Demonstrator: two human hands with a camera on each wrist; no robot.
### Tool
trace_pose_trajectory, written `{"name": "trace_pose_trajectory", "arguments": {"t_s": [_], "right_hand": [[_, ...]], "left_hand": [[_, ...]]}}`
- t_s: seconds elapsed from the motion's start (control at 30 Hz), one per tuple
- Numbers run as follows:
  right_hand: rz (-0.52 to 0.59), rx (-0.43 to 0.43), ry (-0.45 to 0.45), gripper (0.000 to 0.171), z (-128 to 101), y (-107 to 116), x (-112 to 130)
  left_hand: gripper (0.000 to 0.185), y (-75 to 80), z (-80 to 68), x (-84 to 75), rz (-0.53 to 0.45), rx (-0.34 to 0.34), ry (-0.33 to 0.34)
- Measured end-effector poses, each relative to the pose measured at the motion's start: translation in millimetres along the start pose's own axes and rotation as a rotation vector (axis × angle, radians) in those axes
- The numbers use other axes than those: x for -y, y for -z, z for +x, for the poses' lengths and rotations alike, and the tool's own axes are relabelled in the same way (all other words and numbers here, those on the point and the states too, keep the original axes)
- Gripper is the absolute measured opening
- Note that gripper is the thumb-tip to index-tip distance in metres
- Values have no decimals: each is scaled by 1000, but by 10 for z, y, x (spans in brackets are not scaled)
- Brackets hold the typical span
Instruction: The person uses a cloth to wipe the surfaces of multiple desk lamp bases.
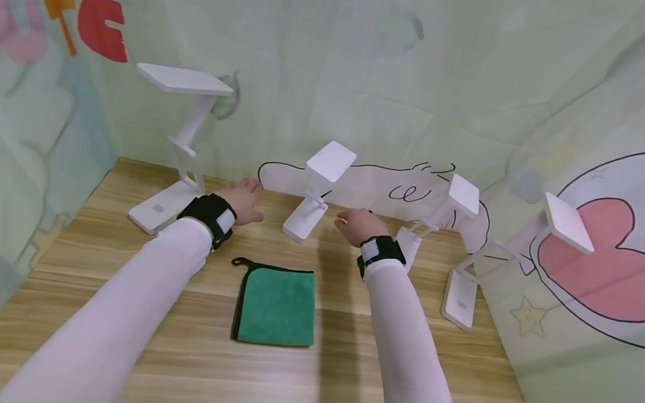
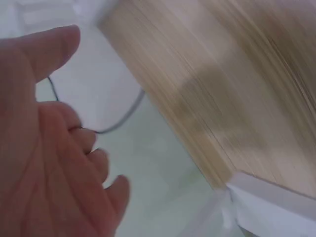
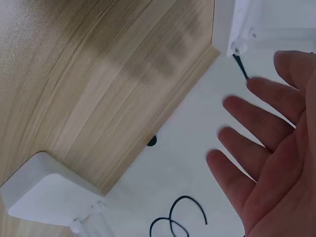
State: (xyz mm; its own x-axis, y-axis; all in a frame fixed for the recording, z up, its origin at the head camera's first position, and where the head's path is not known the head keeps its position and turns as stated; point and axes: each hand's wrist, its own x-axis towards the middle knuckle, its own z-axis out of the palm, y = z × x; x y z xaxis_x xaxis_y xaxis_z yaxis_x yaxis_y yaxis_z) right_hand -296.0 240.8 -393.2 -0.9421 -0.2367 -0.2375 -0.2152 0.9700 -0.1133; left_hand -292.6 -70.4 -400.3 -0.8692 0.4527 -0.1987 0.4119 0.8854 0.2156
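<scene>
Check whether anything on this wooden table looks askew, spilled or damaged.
Nothing stands out. Four white folding stands stand upright along the back of the wooden table, the green folded cloth lies flat, and the left hand and right hand hover empty either side of one stand.

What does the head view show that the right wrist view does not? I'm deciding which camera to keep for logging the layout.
Only the head view shows the green cloth, the left hand, all four white stands including the tall one, and both sleeves. Only the right wrist view shows the right hand's palm with straight, spread fingers holding nothing. Both show the right hand, the wooden table and the middle stand's base.
</scene>
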Motion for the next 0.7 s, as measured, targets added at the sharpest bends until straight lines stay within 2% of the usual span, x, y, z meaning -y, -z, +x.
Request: {"name": "trace_pose_trajectory", "arguments": {"t_s": [0.1, 0.2, 0.4, 0.5, 0.6, 0.7], "right_hand": [[26, 7, 72, 43, -46, -17, 45], [49, -7, 165, 38, -122, -63, 112], [105, -34, 340, 25, -333, -264, 283], [141, -13, 387, 24, -412, -419, 339], [180, -4, 403, 24, -468, -537, 388], [210, -10, 414, 23, -501, -615, 429]], "left_hand": [[75, 3, -133, -90, -46, 38, -98], [65, -77, -269, -146, -91, 24, -176], [45, -356, -646, -335, -170, -131, -372], [36, -494, -859, -488, -202, -164, -460], [30, -635, -1012, -620, -200, -171, -488], [25, -754, -1095, -711, -196, -172, -465]]}}
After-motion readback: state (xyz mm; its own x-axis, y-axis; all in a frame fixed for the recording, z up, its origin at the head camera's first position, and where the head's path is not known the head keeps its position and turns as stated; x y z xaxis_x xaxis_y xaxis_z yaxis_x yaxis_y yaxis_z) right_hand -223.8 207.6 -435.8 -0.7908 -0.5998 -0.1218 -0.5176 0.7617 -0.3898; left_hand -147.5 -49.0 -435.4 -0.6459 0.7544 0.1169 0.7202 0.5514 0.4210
